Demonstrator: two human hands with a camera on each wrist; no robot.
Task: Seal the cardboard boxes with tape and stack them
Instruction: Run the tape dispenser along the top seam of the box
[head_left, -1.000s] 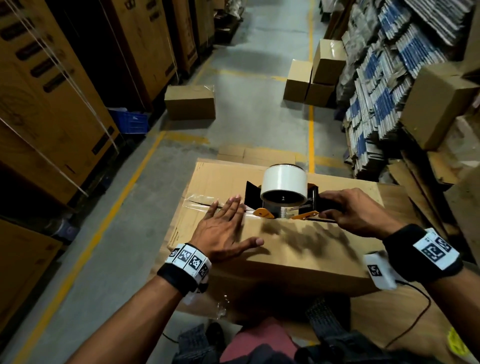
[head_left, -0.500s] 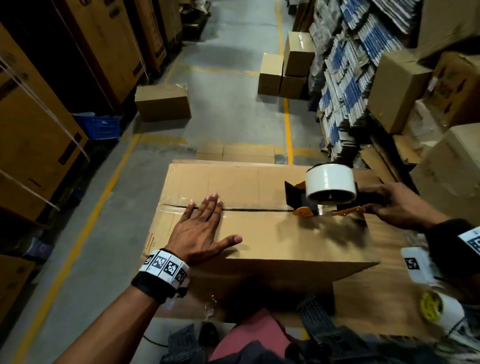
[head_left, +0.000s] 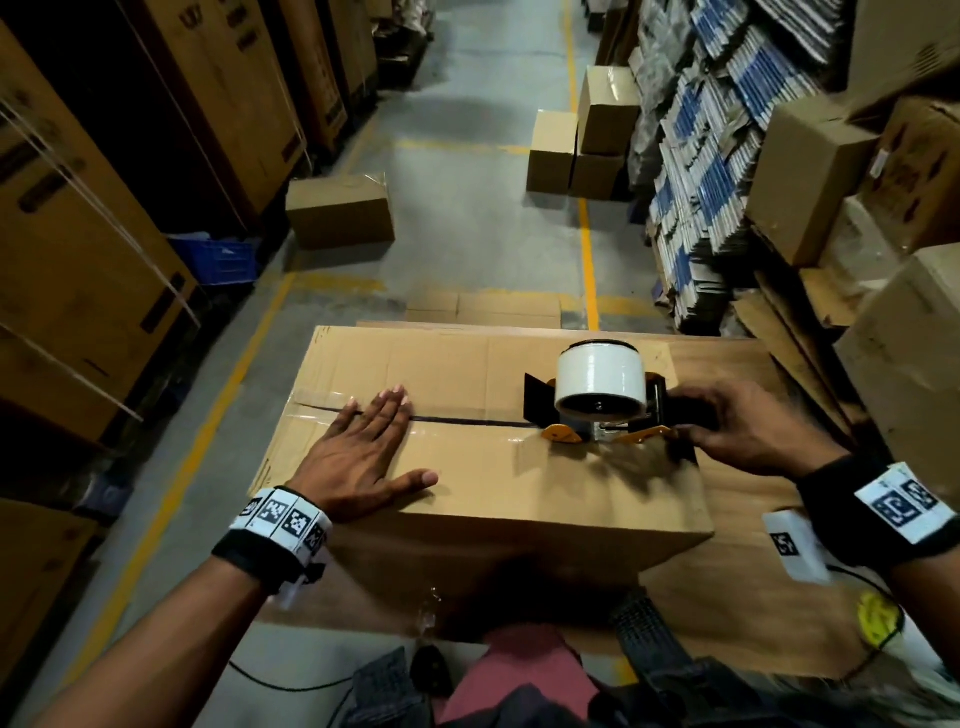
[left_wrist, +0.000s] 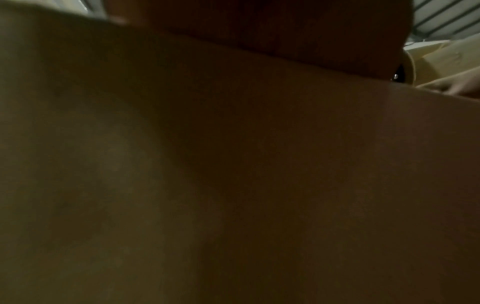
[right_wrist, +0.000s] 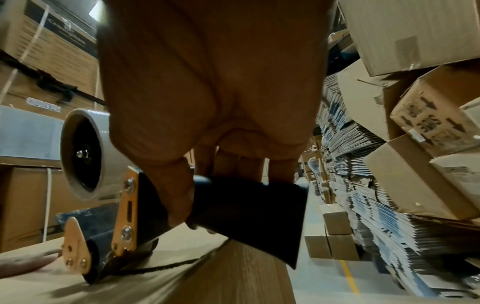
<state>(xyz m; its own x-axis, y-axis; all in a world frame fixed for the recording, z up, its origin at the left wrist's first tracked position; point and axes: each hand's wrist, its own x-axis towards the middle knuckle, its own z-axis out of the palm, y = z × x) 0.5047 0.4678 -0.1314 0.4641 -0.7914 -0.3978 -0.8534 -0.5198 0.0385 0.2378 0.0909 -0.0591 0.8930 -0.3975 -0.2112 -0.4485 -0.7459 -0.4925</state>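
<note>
Left hand (head_left: 363, 457): flat, fingers straight, pressing cardboard box (head_left: 519, 483) top | Right hand (head_left: 748, 431): curled around tape dispenser (head_left: 597, 400) handle, dispenser on seam

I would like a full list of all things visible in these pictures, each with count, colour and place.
cardboard box: one, brown, in front of the person, top seam partly taped
tape dispenser: one, black and orange with a white roll, on the seam
small boxes: three, brown, far floor by the yellow line
lone box: one, brown, floor at left
crate: one, blue, left
left hand: flat on the box top
right hand: grips the dispenser handle
</note>
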